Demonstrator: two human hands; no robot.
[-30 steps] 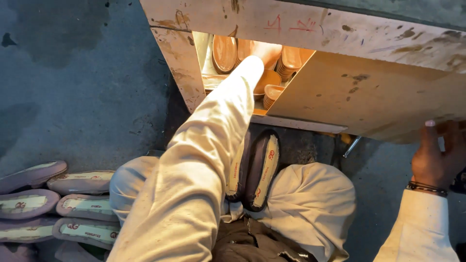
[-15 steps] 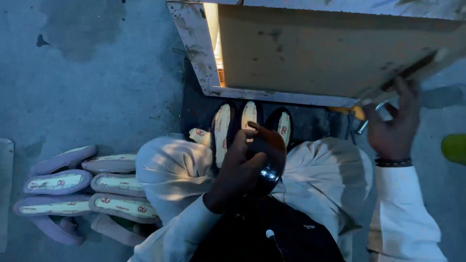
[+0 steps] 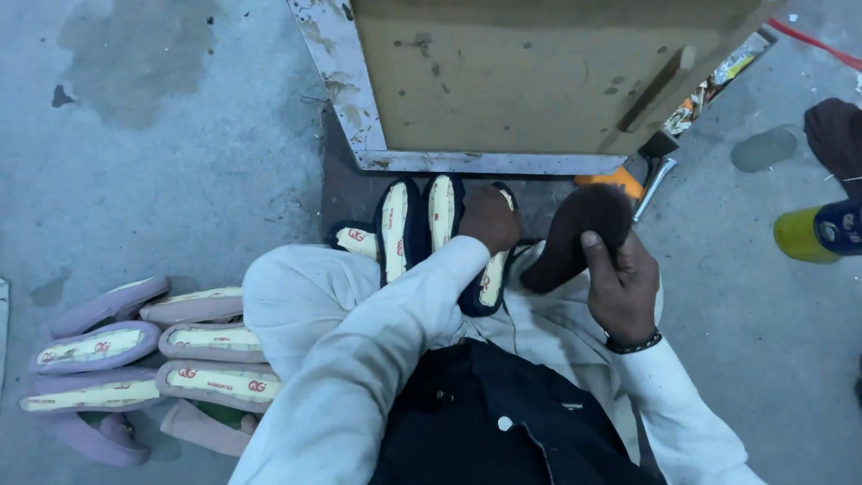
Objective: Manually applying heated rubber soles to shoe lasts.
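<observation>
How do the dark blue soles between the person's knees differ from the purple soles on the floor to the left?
The dark blue soles have navy edges and stand on edge, packed together, with the left hand resting on them. The purple soles have lilac edges and mostly lie flat in a loose pile on the concrete floor, untouched. Both groups share cream insole faces with red marks.

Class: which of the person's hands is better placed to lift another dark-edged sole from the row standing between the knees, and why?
Probably the left hand: it already rests on the dark-edged soles. The right hand is occupied, its grip closed on a brown sole.
</observation>
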